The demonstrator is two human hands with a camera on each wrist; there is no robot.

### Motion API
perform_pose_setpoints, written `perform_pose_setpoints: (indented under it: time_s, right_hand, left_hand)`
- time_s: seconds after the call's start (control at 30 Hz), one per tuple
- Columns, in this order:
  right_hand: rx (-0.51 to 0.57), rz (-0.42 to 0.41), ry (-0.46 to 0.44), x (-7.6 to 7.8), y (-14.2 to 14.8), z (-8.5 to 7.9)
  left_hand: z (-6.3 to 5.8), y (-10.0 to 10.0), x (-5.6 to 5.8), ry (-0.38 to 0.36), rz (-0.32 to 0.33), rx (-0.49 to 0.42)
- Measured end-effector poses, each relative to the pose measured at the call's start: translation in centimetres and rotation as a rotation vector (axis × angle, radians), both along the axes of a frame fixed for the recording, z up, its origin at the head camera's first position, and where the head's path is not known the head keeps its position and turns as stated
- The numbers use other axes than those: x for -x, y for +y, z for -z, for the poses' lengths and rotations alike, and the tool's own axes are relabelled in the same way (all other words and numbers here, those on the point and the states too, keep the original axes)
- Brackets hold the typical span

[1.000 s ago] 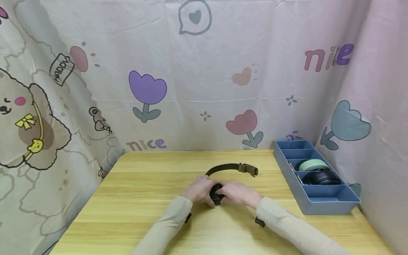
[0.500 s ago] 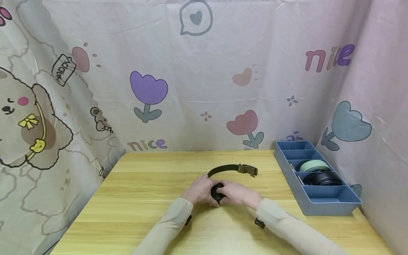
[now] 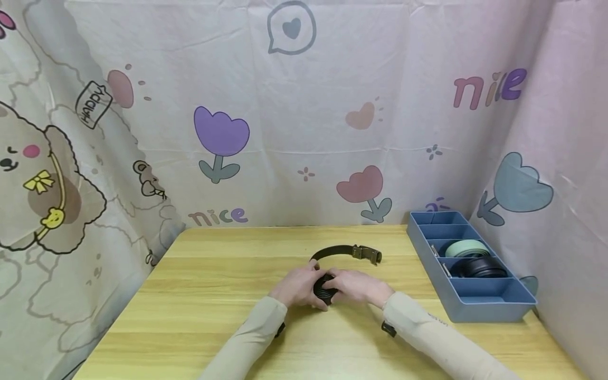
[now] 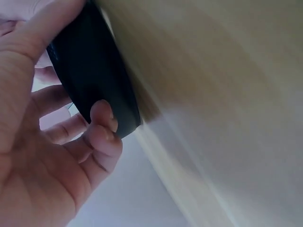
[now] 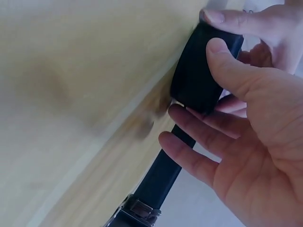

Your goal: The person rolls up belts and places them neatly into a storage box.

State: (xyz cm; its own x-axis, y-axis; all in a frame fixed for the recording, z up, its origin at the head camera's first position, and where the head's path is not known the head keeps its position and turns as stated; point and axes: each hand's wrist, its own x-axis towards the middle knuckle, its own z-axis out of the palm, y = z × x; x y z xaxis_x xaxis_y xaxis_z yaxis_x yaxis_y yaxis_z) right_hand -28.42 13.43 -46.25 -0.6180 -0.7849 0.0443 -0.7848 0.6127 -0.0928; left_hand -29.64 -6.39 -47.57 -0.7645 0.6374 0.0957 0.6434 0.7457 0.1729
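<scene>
A black belt lies on the wooden table in the head view, most of it wound into an upright-edged coil [image 3: 324,290]. My left hand [image 3: 296,286] grips the coil's left side, fingers and thumb bent round it. From the right, my right hand [image 3: 357,287] holds the coil with its thumb on it. The loose strap [image 3: 334,250] curves away behind the hands to a bronze-toned metal buckle [image 3: 367,254]. In the left wrist view, fingertips press the coil's smooth outer band [image 4: 90,66]. The right wrist view shows the thumb [image 5: 220,49] on the band and the strap running below.
A blue divided box [image 3: 491,311] stands at the table's right side. Its compartments hold a rolled pale green belt [image 3: 467,247] and a rolled black belt [image 3: 483,267]. A printed curtain [image 3: 294,132] hangs behind the table [image 3: 214,301] and along its sides.
Both hands stay round the coil, with small shifts of the fingers. The buckle end has drawn very slightly to the left.
</scene>
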Motion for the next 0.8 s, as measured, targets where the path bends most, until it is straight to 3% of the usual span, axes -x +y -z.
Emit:
perform_pose_setpoints:
  time_s: [0.17,0.47,0.8]
  right_hand:
    - [-0.026,0.016,-0.025,0.20,0.07,-0.02]
    - [0.084,-0.021,0.021,-0.50,-0.70,0.37]
    - [0.012,-0.020,0.003,-0.25,-0.34,-0.16]
  left_hand:
    - [0.05,0.17,0.20,-0.016,0.011,-0.016]
    - [-0.06,0.64,-0.16,0.052,-0.024,0.017]
    - [-0.69,0.12,0.16,-0.052,0.039,0.044]
